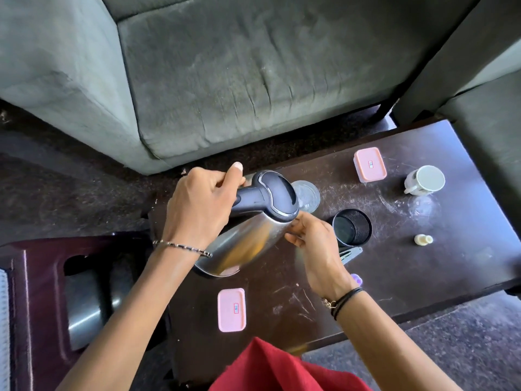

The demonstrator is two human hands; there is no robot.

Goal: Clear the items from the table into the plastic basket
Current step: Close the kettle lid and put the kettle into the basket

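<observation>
A steel kettle [248, 244] with a dark lid and handle hangs tilted above the left end of the dark table [394, 266]. My left hand [200, 204] grips its handle. My right hand [313, 246] holds the steel body from the right side. The dark maroon plastic basket [36, 294] stands at the lower left with a steel vessel [84, 303] inside. On the table lie two pink lidded boxes [231, 309] [370, 164], a clear glass [307, 194], a black mesh cup [352, 227], a white mug [424, 180] and a small cream piece [423, 239].
A grey sofa [225, 80] stands beyond the table, with another grey seat [485, 114] at the right. A metal clip [351, 253] and a small purple thing [355, 278] lie partly hidden by my right hand. Red cloth [267, 368] fills the bottom edge.
</observation>
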